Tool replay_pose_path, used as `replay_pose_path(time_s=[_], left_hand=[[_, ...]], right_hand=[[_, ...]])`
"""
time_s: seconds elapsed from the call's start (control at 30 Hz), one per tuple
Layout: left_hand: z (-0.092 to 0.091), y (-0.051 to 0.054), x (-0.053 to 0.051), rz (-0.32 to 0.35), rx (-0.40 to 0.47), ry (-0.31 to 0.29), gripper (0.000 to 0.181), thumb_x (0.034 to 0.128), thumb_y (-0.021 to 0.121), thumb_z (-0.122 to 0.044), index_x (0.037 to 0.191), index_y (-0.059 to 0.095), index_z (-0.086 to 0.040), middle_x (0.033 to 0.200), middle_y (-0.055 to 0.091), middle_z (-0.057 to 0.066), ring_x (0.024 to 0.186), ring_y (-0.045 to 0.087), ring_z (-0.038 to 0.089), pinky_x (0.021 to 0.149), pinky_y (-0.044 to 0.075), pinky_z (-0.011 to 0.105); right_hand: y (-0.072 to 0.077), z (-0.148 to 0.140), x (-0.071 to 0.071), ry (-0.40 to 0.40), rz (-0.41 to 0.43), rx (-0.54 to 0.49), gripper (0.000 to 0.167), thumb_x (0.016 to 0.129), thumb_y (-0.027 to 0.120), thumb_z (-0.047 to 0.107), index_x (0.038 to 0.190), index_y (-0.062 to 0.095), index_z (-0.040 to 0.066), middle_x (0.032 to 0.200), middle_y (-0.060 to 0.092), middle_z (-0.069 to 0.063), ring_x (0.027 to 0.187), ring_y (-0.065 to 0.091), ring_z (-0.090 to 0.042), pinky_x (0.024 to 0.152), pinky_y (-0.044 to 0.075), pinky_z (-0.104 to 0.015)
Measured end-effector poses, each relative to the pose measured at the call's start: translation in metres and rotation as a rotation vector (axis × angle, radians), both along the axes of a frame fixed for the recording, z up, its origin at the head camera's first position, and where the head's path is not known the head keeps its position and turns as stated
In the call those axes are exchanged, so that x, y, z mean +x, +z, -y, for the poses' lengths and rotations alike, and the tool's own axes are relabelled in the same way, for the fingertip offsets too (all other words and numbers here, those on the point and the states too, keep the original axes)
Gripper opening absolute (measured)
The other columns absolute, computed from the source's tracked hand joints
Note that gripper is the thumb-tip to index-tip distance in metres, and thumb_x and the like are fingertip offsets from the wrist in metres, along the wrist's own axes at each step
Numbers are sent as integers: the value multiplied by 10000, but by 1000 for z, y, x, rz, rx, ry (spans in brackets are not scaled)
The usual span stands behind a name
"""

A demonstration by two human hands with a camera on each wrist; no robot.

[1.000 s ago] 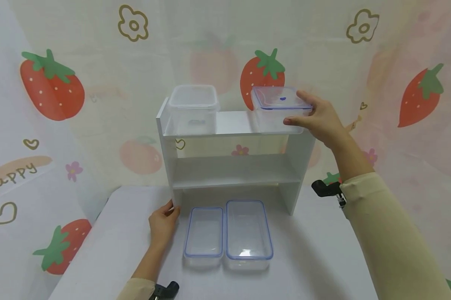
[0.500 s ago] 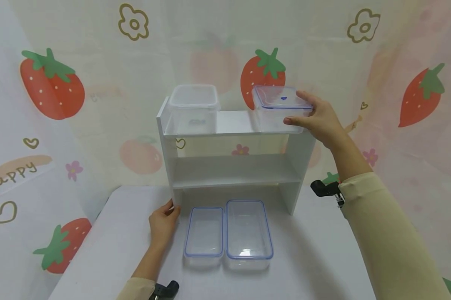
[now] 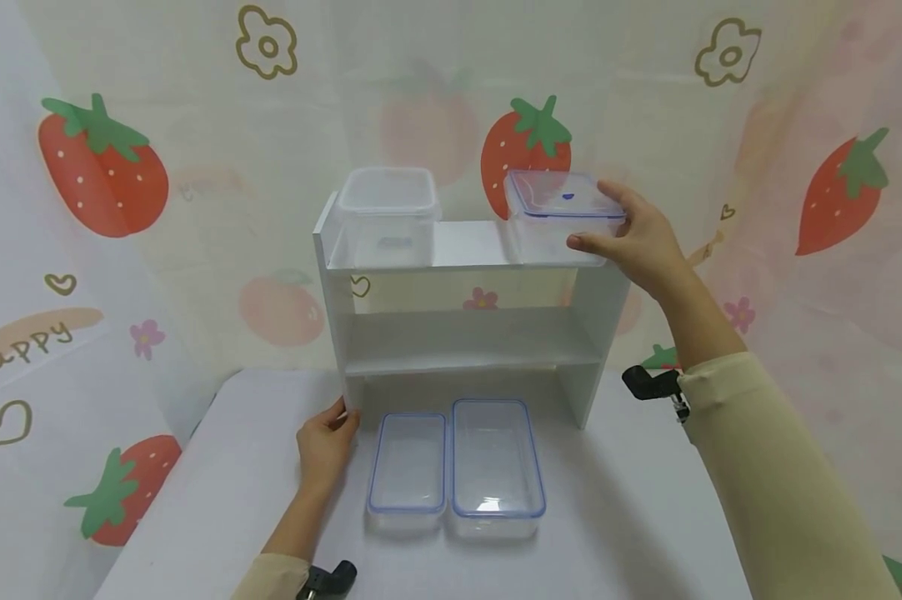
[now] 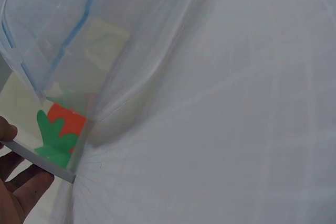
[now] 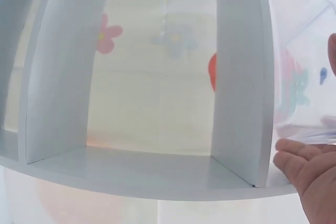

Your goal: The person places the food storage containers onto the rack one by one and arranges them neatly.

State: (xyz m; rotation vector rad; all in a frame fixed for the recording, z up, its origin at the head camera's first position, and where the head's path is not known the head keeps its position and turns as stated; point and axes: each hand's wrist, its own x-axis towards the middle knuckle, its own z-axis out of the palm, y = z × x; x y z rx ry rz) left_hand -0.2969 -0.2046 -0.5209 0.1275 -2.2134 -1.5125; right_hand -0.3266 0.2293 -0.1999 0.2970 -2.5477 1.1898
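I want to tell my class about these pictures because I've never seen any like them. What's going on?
There's no robot here, just a person's two bare hands. The picture showing both arms comes from a camera worn on the head, looking forward and down. The others come from a camera on each wrist; the black gadgets there are probably part of those.

A white shelf stands on a white table. At its foot sit a smaller box and a bigger box, both see-through with blue rims. Up top is a whitish-lidded box. The right hand holds the blue-edged box beside it, while the left hand grips the shelf's side near the bottom.
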Motion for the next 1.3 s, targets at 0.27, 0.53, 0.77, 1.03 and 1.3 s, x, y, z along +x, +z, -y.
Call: replay_pose_path(time_s=[0.27, 0.53, 0.77, 1.03, 1.3], left_hand=[[1, -1, -1, -16, -11, 1, 393, 936, 737, -144, 1300, 669, -12, 1259, 698, 169, 1027, 748, 332, 814, 605, 218], [1, -1, -2, -22, -14, 3, 386, 936, 735, -139, 1294, 673, -9, 1249, 702, 172, 1029, 748, 333, 818, 614, 250], [1, -2, -2, -13, -28, 4, 384, 941, 732, -136, 1300, 671, -15, 1245, 699, 185, 1027, 747, 343, 852, 622, 347], [1, -2, -1, -17, -22, 2, 392, 939, 733, -149, 1303, 670, -18, 1245, 703, 179, 1033, 748, 322, 871, 615, 366], [1, -2, -1, -18, -19, 6, 390, 935, 740, -139, 1297, 671, -9, 1245, 701, 179, 1027, 749, 329, 877, 613, 378]], right_hand=[[-4, 3, 9, 26, -30, -67, 1037, 818, 859, 436, 1635, 265, 201, 1644, 350, -109, 1383, 502, -240, 982, 529, -221], [-12, 1, 20, -11, -63, -82, 958, 851, 827, 455, 1622, 308, 219, 1618, 402, -143, 1458, 443, -318, 1139, 439, -518], [-19, -3, 32, -45, -116, -99, 872, 887, 790, 453, 1601, 358, 198, 1625, 413, -63, 1420, 500, -303, 1124, 459, -481], [-34, -9, 47, -22, -219, -157, 695, 942, 761, 301, 1538, 452, 118, 1583, 467, -69, 1378, 551, -281, 1103, 477, -379], [-49, -7, 69, -11, -273, -174, 584, 975, 716, 311, 1484, 520, 101, 1503, 556, -88, 1332, 592, -292, 982, 507, -149]])
